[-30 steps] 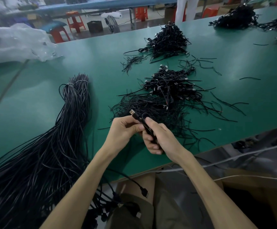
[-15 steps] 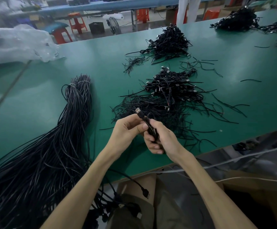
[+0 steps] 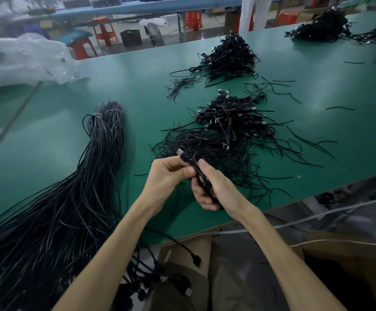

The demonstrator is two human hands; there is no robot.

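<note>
Cable [image 3: 186, 157]: thin, black, round-sheathed and smooth. Flat metal USB plug at upper end, pointing up and left. Held in the air over the near edge of the desk [image 3: 48, 142], just in front of the middle pile, taken from both sides.

Left grip [image 3: 167, 176]: clamped on cable, thumb and forefinger pinching just below the plug. Right grip [image 3: 216, 187]: closed round folded strands of the same cable, fingers curled under, thumb on top. Close against each other.

Bundle [image 3: 97, 164]: left of both grips. Long black leads, glossy, lying roughly parallel, bound near the far end with a pale tie [image 3: 113, 111]. Near end spilling over the desk edge.

Middle pile [image 3: 227, 126]: short black leads, tangled, silver plugs showing, loose ends fanned towards the front edge. Far pile [image 3: 229, 57]: same kind, denser heap, well behind. Corner pile [image 3: 321, 25]: same again, far right. Single short strands scattered between.

Spare plug [image 3: 197, 260]: black, hanging on its lead below the desk edge.

Desk: green, matt, smooth, with soft pale reflections. Long, front edge running on a slant across the view. Bag [image 3: 21, 59]: clear crumpled plastic, far left corner.

Room: workshop. Beyond the desk, red plastic stools [image 3: 104, 32], a floor fan [image 3: 153, 34], a blue bench [image 3: 137, 6]. Background blurred, finer detail not readable.
</note>
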